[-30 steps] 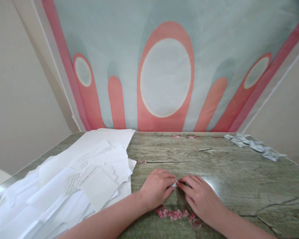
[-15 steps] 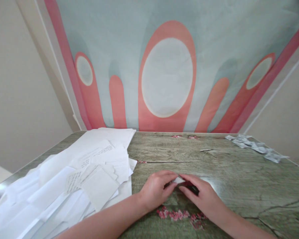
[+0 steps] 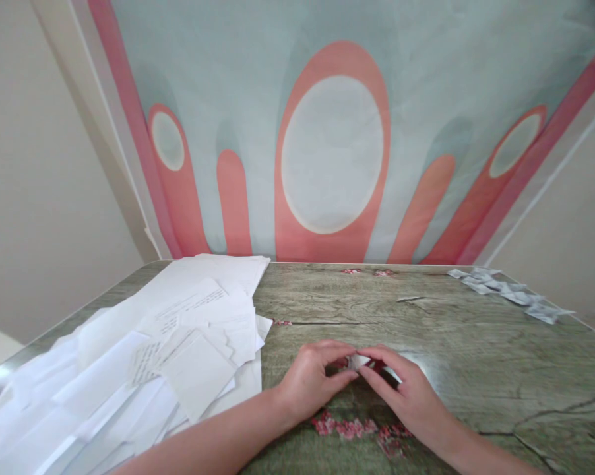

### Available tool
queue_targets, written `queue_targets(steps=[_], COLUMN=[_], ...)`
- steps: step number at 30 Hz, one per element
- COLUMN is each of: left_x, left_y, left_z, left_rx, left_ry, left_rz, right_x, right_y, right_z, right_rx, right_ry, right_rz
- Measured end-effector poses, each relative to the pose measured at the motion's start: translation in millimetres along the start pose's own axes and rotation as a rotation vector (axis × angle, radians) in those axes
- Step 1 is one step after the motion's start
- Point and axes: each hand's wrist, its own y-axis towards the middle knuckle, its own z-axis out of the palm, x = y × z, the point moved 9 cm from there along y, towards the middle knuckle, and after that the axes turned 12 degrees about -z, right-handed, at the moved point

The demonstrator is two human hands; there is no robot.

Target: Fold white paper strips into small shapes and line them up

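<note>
Between my two hands, near the front middle of the table, is a small piece of white paper (image 3: 357, 361). My left hand (image 3: 313, 381) pinches its left side with thumb and fingers. From the right, my right hand (image 3: 405, 386) pinches the other side, its fingertips close to those of my left hand. The paper looks folded, but its exact shape is partly hidden by the fingers. Both hands are just above the wood-patterned table (image 3: 456, 349).
A wide, loose pile of white papers (image 3: 198, 376), some with printed text, covers the table's left side. Several small folded paper pieces (image 3: 505, 290) lie at the back right edge. Behind the table hangs a grey-green and coral backdrop (image 3: 332, 152).
The fingers of my right hand have shifted slightly, and the small paper between the hands shows at a different angle. The pile and the folded pieces have stayed put.
</note>
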Motion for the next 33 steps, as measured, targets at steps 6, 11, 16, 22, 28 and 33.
queue_targets(steps=[6,11,16,22,28,33], left_x=[2.7,10.4,12.6,19.3,24.2,22.0], left_y=[0.9,0.8,1.4,3.1,3.4,3.2], left_z=[2.9,6.5,7.9,12.1,14.1,12.5], left_rx=[0.006,0.028,0.045,0.055,0.031,0.009], left_ry=[-0.086,-0.157,-0.283,-0.428,-0.428,-0.324], left_rz=[-0.049,-0.088,-0.127,-0.196,-0.199,-0.186], right_x=[3.3,4.0,8.5,9.9,16.2,26.9], right_y=[0.2,0.1,0.4,0.5,1.5,1.9], right_z=[-0.3,0.7,0.2,-2.6,-6.7,-7.1], right_rx=[-0.017,-0.012,-0.005,-0.019,-0.057,-0.061], right_ry=[0.026,0.045,0.033,-0.004,-0.054,-0.162], right_rz=[0.002,0.0,-0.026,-0.068,-0.173,-0.329])
